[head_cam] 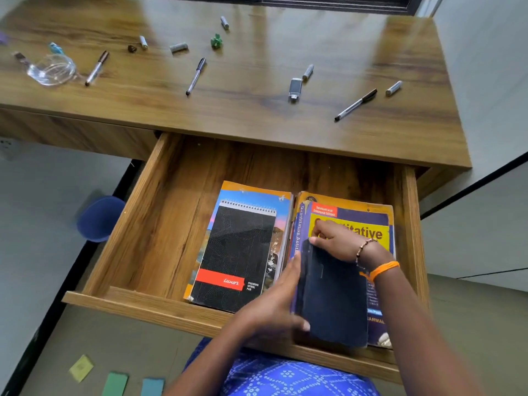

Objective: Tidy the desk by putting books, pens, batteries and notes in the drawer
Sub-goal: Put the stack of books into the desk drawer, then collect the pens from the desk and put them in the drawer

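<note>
Head view: the drawer (137,224) stands pulled out under the counter (257,115). Inside, on the left, a black spiral pad (237,252) lies on a bigger book with an orange edge (251,190); its red band reads "Luxor" and beside it "PREMIUM SPIRAL PAD". Just beside it on the right lies a thick book (371,224) with "Quantitative" in red on yellow, a red tag near the top whose small print is too blurred to read, and letters "ARWAL" low on the cover. On top of that book sits a dark blue book (334,298), with no writing to be seen on it.

The left hand (274,304) is curled around the dark book's left edge, thumb at the near corner. The right hand (337,244) presses its bent fingers on the book's far end; the wrist wears a bead bracelet and an orange band (383,270).

Up on the counter, well apart from each other, lie three pens: left (97,68), middle (196,76), right (355,104). Scattered batteries include one far back (225,23) and one at the right (393,88). A small silver plug (295,88) and a clear coiled cable (53,70) lie there too.

On the floor, near the body, are sticky notes: yellow (81,368), green (115,384), blue (153,387).
</note>
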